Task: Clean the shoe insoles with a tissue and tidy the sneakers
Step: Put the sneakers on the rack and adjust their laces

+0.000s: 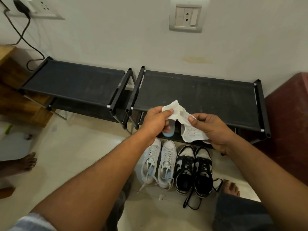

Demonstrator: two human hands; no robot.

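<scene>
Your white, crumpled tissue (180, 113) hangs stretched at frame centre, hands and lower flap hiding what lies behind on the rack (200, 90) save one pale-blue insole (168, 133) end, your left hand (155, 121) pinching its upper-left end, your right hand (214, 130) pinching its middle.

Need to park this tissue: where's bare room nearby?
Both rack tops are bare for the tissue: left rack, right rack. The floor left of the white sneakers is free. Crowded: white sneakers beside black sneakers, laces trailing.
</scene>
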